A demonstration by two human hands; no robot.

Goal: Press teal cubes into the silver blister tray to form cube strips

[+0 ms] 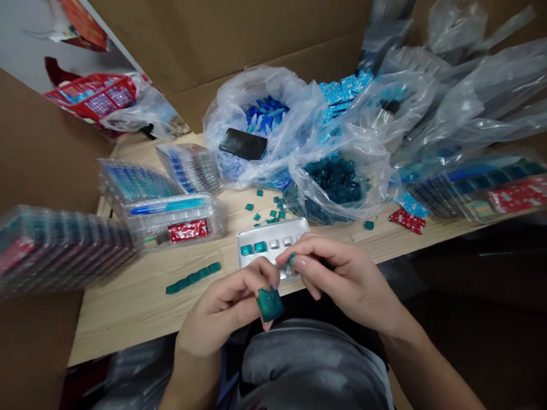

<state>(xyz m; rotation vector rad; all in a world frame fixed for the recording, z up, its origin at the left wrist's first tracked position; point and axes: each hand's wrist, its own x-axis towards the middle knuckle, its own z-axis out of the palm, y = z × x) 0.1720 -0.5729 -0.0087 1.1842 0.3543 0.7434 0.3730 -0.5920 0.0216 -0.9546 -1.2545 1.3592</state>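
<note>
My left hand [224, 310] is closed round a small stack of teal square tiles [270, 303], held between thumb and fingers near the table's front edge. My right hand [342, 279] pinches one teal tile [291, 261] at its fingertips, just above a clear plastic tray [273, 236]. The tray has a row of pockets; two on the left hold teal tiles [253, 248], the others show silver. A short row of teal tiles [194, 278] lies on the wooden table [128, 307] to the left of the tray.
Open plastic bags of dark teal tiles [335, 182] and blue pieces [265, 114] stand behind the tray, a black phone [243, 143] resting on one. Stacks of filled clear packs [171, 219] lie left and right. Loose tiles [273, 213] are scattered. Cardboard walls surround the table.
</note>
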